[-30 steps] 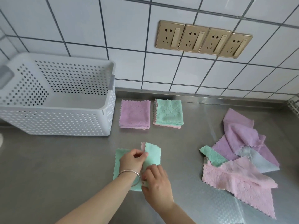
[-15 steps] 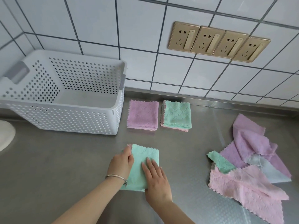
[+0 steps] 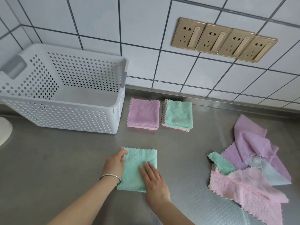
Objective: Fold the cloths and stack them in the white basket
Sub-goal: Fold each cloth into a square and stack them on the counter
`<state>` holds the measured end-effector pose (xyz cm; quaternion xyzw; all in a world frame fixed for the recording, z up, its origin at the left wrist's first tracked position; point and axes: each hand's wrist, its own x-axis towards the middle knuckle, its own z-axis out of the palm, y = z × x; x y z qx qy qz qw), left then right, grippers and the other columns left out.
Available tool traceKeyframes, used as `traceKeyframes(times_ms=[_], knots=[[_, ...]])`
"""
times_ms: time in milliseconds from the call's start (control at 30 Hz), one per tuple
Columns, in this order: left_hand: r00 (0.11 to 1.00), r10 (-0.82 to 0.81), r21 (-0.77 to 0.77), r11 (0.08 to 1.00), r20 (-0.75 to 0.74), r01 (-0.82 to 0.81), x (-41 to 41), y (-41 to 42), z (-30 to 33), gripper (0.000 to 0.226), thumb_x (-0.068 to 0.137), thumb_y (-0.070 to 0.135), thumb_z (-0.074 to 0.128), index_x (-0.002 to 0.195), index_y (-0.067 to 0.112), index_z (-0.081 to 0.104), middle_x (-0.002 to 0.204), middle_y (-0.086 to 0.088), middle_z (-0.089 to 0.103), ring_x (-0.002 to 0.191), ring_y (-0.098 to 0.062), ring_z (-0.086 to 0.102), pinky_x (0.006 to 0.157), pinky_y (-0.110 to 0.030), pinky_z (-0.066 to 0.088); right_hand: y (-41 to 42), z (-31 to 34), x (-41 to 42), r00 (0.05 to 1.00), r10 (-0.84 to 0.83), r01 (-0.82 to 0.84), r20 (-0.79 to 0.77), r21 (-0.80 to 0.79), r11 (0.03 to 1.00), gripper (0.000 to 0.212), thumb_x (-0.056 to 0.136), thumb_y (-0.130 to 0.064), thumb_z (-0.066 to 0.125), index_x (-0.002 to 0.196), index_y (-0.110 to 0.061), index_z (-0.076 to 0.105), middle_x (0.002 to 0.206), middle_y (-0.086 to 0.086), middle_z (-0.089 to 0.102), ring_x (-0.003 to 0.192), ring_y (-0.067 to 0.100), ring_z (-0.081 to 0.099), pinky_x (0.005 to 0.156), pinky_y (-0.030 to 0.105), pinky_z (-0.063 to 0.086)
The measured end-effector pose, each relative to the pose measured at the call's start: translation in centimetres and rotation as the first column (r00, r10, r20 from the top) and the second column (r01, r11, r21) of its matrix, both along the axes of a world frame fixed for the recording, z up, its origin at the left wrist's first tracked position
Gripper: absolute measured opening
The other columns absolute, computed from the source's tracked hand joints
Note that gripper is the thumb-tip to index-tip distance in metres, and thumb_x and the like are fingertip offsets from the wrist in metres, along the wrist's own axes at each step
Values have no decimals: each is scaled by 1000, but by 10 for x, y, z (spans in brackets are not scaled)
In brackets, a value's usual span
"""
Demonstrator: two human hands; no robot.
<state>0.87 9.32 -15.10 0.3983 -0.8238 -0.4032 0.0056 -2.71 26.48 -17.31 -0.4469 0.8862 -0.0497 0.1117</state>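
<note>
The right hand (image 3: 154,181) lies flat, fingers straight, on the near right part of the folded green cloth (image 3: 138,168), pressing it to the steel surface (image 3: 56,168). The left hand (image 3: 116,164) rests at the cloth's left edge, fingers loosely bent against the far corner — I can't see that it pinches anything. To finish this fold well, I'd smooth outward from the crease and square the scalloped edges before lifting, so the layers don't slide apart.

The white basket (image 3: 73,116) stands at the back left, nothing visible inside it. Just beside it lie a folded purple cloth (image 3: 143,113) and a folded green-on-pink pair (image 3: 177,115). The unfolded heap (image 3: 250,172) — pink, purple, green, pale blue — waits well to the right.
</note>
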Motion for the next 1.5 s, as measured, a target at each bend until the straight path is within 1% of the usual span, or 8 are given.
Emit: traceKeyframes(times_ms=[167,333,500,667,833,1100,1267,1500], knots=[[1000,-13,-10,1000,9,13,-3,3,0,26,92,11,48,108,24,64,121,-6,65,106,-28,62,82,-27,45,3,-2,-1,999,-44,43,20,28,999,134,40,-23,80,147,-8,-1,132,1,58,125,17,36,91,31,51],[1000,-28,5,1000,2,28,-3,2,-3,26,91,10,49,107,23,64,121,-4,65,107,-26,61,84,-27,44,3,0,3,996,-65,65,60,12,998,142,33,-31,80,147,-5,0,133,7,56,123,22,53,88,38,53],[999,41,-69,997,-24,-43,2,7,-6,28,80,19,65,107,14,60,108,-10,56,97,-31,57,82,-35,46,-1,15,-1,975,-210,216,68,-98,972,70,51,-37,48,118,-18,52,119,-3,65,109,14,60,87,30,54],[955,203,-247,958,217,-147,18,24,-9,58,55,49,79,101,19,62,114,-10,50,108,-32,45,87,-39,42,-4,32,-23,729,-607,639,315,2,769,42,86,-36,45,123,-16,46,118,-3,50,110,14,48,94,26,42],[910,133,-235,971,393,-40,19,28,-12,46,67,63,63,91,24,62,113,0,48,108,-24,42,84,-32,39,-6,26,-29,636,-651,624,414,221,750,34,88,-36,44,115,-16,52,115,-1,50,106,16,48,88,27,43],[976,195,84,979,-98,-187,-34,33,41,35,81,29,65,67,23,33,58,3,44,65,-30,45,59,-34,33,-3,64,-66,439,-498,835,748,-136,534,11,91,-19,48,81,-15,45,68,-3,45,59,11,41,47,17,33],[928,51,139,990,-369,1,-120,34,82,43,85,18,60,122,29,42,101,10,64,87,-11,62,69,-20,47,-2,87,-156,475,-484,872,735,-321,368,9,92,-20,51,91,-12,47,77,0,50,69,16,47,56,21,38],[957,-255,-2,966,-140,258,-225,29,54,53,90,13,52,139,25,37,139,-8,43,118,-25,47,100,-32,37,-9,73,-255,396,-577,913,714,-242,328,16,93,-25,49,103,-12,48,77,-8,49,68,9,49,57,25,37]])
